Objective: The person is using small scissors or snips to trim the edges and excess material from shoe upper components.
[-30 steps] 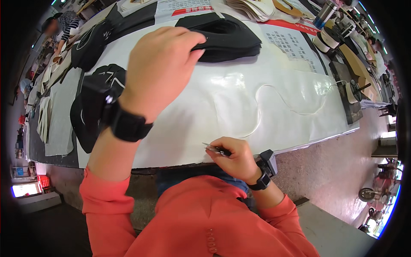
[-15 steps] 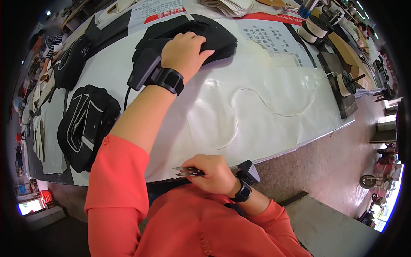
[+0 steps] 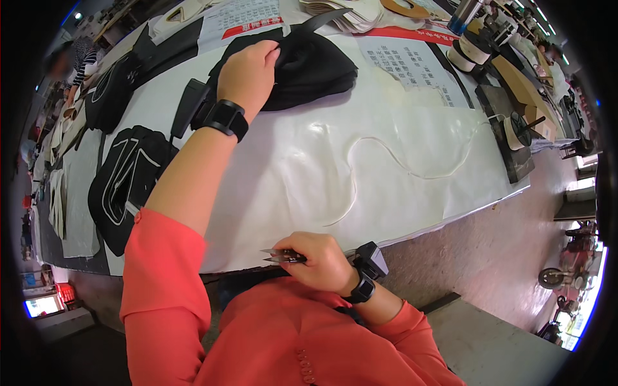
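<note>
My left hand (image 3: pixel 246 78) is closed on a black fabric piece at the top of a pile of black fabric pieces (image 3: pixel 315 74) at the far middle of the table. One thin flap of it stands up toward the back right. The fingertips are partly hidden in the fabric. Close to my body at the front edge, my right hand (image 3: pixel 317 258) is wrapped round small thread snips (image 3: pixel 278 255), whose metal blades point left. Across the table between the hands and the right side runs a white cord (image 3: pixel 386 149), in a loose S shape.
Another black stack with white piping (image 3: pixel 125 186) lies at the left. On the right stand a spool of white cord (image 3: pixel 517 130) and larger white spools (image 3: pixel 468 51). Printed sheets (image 3: pixel 412 67) lie under the clear table cover. Another person (image 3: pixel 80 61) is at the far left.
My left hand has moved left and slightly up with its fingers closing on the black fabric, and a flap has risen from the pile. My right hand stays still with the snips.
</note>
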The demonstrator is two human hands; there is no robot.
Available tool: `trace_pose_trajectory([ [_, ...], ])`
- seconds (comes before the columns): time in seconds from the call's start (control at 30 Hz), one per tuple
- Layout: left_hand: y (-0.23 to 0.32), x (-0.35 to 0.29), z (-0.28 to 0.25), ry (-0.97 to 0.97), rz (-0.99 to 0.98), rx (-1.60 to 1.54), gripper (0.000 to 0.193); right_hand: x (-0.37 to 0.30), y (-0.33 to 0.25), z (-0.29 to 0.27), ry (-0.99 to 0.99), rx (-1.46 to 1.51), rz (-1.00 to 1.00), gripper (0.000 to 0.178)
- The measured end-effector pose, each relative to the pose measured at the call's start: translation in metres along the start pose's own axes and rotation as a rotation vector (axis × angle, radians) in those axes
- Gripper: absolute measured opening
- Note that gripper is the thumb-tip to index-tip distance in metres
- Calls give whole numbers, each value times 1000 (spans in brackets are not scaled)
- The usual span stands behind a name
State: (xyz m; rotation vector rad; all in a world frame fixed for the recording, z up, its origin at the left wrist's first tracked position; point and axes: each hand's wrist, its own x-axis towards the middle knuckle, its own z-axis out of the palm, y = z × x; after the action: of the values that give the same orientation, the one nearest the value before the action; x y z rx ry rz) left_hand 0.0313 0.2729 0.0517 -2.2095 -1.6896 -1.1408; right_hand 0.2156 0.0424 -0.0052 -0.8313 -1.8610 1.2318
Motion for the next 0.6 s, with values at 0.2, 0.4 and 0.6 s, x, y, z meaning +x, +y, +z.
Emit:
trace_pose_trajectory([
  [0.2,16,-46,-67,-133,100,111,15,-6,7,3,-34,67,86,18],
  [0.4,10,-145,-130,-250,148,87,16,-7,-13,-13,-43,72,137,9],
  [0.6,3,-230,-164,-342,189,104,31,2,-21,-72,164,-155,304,13],
])
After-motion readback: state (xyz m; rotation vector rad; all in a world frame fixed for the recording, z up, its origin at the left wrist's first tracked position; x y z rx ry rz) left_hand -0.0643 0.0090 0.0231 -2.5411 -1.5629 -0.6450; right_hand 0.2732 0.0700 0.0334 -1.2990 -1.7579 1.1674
